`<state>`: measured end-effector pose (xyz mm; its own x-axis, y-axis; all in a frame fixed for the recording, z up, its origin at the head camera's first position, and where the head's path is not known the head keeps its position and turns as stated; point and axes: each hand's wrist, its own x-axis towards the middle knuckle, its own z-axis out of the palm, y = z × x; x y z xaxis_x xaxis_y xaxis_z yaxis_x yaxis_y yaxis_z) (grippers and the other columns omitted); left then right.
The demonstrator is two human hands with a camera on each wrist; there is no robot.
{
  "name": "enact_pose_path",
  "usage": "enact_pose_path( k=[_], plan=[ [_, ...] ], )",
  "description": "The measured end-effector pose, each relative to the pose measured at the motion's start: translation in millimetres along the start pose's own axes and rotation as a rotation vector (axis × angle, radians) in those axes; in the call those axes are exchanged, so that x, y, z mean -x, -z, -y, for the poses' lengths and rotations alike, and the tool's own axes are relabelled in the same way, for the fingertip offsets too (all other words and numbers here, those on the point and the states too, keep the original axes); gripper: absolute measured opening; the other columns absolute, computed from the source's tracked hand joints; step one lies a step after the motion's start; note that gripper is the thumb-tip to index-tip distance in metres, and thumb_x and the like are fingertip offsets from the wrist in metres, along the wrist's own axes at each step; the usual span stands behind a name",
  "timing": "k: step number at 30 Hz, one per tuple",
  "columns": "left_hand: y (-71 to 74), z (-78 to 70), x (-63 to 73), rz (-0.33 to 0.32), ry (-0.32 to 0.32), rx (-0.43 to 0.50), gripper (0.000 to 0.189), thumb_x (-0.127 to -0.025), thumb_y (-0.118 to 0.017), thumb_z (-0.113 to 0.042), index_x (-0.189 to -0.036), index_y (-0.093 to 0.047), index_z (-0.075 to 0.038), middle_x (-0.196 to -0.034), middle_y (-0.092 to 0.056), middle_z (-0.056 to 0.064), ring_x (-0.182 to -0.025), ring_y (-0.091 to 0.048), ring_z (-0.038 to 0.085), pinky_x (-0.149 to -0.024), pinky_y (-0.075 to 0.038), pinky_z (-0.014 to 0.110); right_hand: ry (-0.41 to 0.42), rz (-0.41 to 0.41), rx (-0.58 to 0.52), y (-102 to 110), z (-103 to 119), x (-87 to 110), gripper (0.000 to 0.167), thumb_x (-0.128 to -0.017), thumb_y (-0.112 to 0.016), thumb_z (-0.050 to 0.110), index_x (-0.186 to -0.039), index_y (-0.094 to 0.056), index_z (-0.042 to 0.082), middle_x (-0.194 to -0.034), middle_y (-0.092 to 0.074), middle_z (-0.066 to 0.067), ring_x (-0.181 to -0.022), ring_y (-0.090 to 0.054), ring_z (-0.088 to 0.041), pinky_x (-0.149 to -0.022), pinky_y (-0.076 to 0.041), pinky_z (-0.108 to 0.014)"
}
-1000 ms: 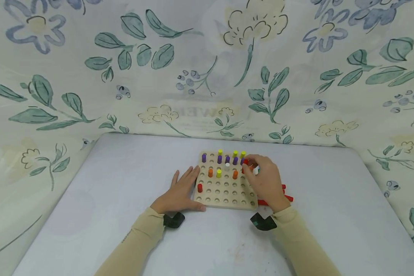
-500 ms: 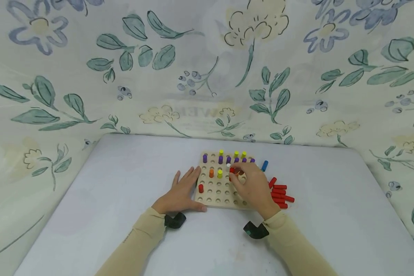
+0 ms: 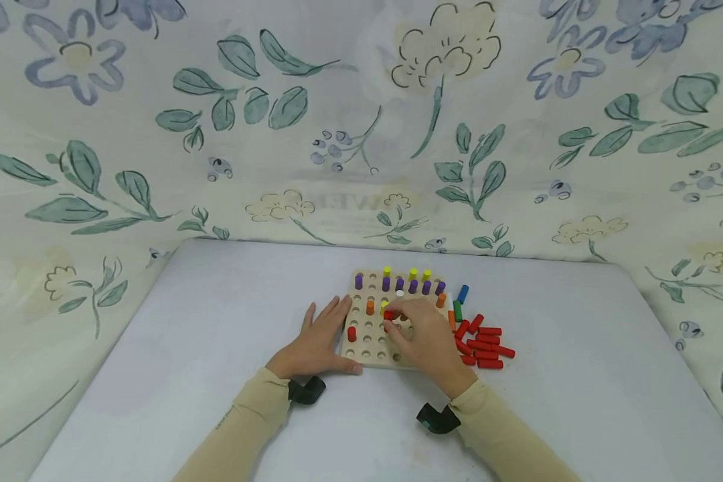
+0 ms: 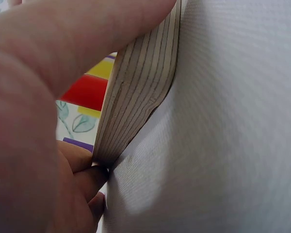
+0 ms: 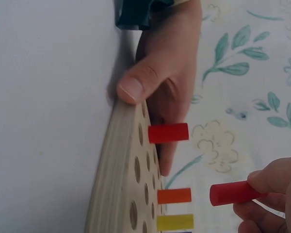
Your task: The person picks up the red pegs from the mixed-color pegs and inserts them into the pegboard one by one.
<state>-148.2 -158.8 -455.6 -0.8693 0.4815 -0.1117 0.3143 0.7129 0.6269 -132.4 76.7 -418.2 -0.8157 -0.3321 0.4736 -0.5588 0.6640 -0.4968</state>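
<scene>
A wooden pegboard [image 3: 374, 347] with rows of round holes lies on the table. My right hand [image 3: 426, 341] pinches a red peg [image 5: 230, 193] between thumb and fingers over the board; its lower end is apart from the board in the right wrist view. My left hand [image 3: 318, 343] rests along the board's left side, fingers extended, thumb at the near corner. A red peg [image 3: 352, 334] stands near that side, with an orange peg [image 3: 370, 308] behind it. Farther back stand several purple pegs [image 3: 359, 282], yellow pegs [image 3: 413, 274] and a white peg [image 3: 400, 294].
Several loose red pegs [image 3: 487, 347] lie in a heap to the right of the board. Beside it are a green peg [image 3: 457, 310], an orange peg [image 3: 451, 321] and a blue peg [image 3: 463, 293]. Floral cloth [image 3: 361, 154] hangs behind the table.
My right hand has moved left across the board, carrying the red peg from the right side to near the middle left. The loose pegs have come into fuller view. My left hand stays at the board.
</scene>
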Motion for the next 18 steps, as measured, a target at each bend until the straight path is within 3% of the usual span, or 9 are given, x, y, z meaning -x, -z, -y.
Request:
enact_pose_path(
  k=[10, 18],
  plan=[
    [-1.1, -0.1, 1.7, 0.000, 0.005, 0.004, 0.125, -0.073, -0.087, -0.049, -0.160, -0.013, 0.001, -0.167, -0.014, 0.016, -0.154, -0.004, 0.034, -0.118, 0.012, 0.059, 0.081, -0.003, 0.026, -12.0, 5.1, 5.6, 0.026, -0.086, -0.081, 0.015, -0.110, -0.074, 0.007, -0.102, -0.074, -0.004, -0.098, -0.067, -0.020, -0.090, -0.057, -0.036],
    [0.4, -0.5, 0.3, -0.004, -0.011, -0.001, 0.125, -0.073, -0.087, -0.050, -0.159, -0.013, 0.002, -0.167, -0.014, 0.016, -0.154, -0.004, 0.034, -0.118, 0.012, 0.060, 0.126, -0.014, -0.005, -16.5, 7.6, 6.7, 0.025, -0.085, -0.082, 0.013, -0.108, -0.074, 0.008, -0.099, -0.073, -0.002, -0.093, -0.067, -0.016, -0.083, -0.058, -0.031]
  ],
)
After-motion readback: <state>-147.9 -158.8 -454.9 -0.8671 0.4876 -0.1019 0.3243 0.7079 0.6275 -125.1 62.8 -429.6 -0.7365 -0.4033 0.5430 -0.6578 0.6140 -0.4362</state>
